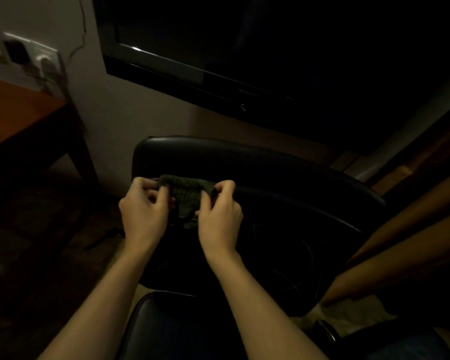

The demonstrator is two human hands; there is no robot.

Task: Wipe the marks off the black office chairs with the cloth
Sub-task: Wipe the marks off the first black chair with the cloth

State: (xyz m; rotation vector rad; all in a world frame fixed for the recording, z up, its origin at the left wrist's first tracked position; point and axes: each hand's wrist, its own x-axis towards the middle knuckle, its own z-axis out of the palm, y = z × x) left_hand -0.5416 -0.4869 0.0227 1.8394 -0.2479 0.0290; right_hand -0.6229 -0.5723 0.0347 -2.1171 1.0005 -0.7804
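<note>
Two bare forearms reach forward from the bottom edge, crossing above a black padded seat edge that sits closest to the camera. Beyond it stands a black office chair, its backrest top curving from left to right, with faint pale scuff lines showing on its dark surface lower down. Both hands meet just in front of that backrest's upper edge. Left hand pinches the left end of a dark green cloth between thumb and curled fingers; right hand pinches the right end the same way. Stretched between them, the cloth is bunched and hangs down a little in the middle, lying against or just in front of the chair back; which, the dim light does not settle. Off to the left stands a wooden table, and above it a white wall socket strip with a plug in it. A dark television hangs on the pale wall behind the chair
</note>
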